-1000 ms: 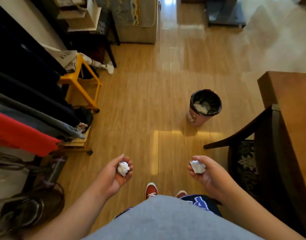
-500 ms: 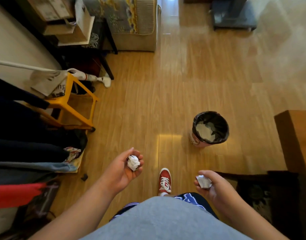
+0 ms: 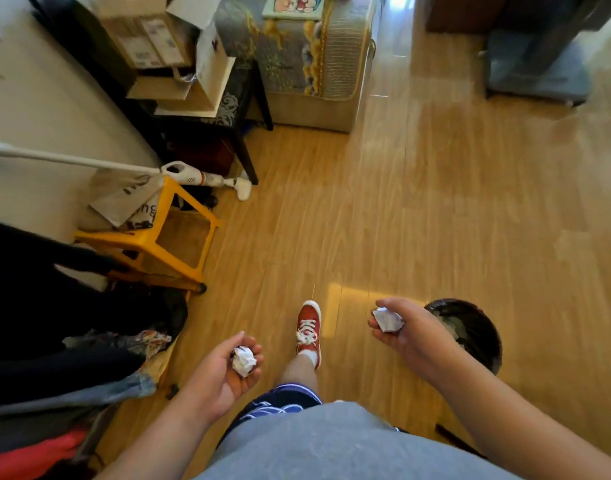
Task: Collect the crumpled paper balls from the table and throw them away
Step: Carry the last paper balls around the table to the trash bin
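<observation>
Over the wood floor (image 3: 418, 216), head view looking down: both hands are out in front, each with one paper ball.

- Left hand (image 3: 221, 375): palm up, fingers curled round a crumpled white paper ball (image 3: 243, 361) that sits in the cupped palm. Grasped.
- Right hand (image 3: 413, 336): fingers and thumb curled round a second paper ball (image 3: 387, 319), with the ball at the fingertip end. Grasped. The hand is just beside the left rim of the bin and its wrist overlaps the bin's near-left edge in view.
- Bin (image 3: 497, 344): round, black liner, stands on the floor at lower right. Pale crumpled material shows inside. Neither ball is in it yet.
- Red shoe (image 3: 308, 327) with white laces is planted on the floor between the two hands. Grey shirt and dark shorts fill the bottom of the frame.
- Left side: yellow stool (image 3: 148, 244) with a printed bag on it, a white handheld vacuum (image 3: 200, 178) behind it, dark and red clothes (image 3: 55, 323) hanging at the left edge, and cardboard boxes (image 3: 148, 39) stacked on a dark stand at the top.
</observation>
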`<state>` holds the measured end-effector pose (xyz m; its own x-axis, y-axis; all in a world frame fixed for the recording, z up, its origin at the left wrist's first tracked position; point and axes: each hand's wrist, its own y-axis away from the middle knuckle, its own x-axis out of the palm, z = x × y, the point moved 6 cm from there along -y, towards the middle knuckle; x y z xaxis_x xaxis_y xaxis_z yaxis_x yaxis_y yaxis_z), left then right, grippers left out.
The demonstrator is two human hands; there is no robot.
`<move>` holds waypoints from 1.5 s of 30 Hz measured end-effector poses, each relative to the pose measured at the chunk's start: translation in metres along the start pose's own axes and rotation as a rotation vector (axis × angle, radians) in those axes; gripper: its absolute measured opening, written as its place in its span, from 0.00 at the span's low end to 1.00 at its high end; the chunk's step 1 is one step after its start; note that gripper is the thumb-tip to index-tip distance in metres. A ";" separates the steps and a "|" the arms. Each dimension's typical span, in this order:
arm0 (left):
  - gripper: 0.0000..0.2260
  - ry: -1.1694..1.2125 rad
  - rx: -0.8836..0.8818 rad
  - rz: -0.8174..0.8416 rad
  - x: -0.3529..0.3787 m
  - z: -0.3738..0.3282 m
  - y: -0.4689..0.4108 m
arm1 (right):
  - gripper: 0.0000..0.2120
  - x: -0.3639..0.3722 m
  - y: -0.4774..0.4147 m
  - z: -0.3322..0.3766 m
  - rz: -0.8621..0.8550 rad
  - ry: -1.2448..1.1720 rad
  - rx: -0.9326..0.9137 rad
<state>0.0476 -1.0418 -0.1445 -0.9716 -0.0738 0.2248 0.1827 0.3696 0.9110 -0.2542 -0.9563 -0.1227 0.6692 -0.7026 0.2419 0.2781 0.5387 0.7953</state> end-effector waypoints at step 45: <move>0.09 -0.779 -0.195 0.279 0.738 -0.280 -0.299 | 0.01 -0.228 -0.296 0.490 -0.511 -0.585 -0.143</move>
<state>-0.6820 -1.4657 -0.1539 -0.7001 0.6814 0.2136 0.3845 0.1077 0.9168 -0.8264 -1.1833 -0.1407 -0.0252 -0.9883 0.1507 0.5655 0.1102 0.8173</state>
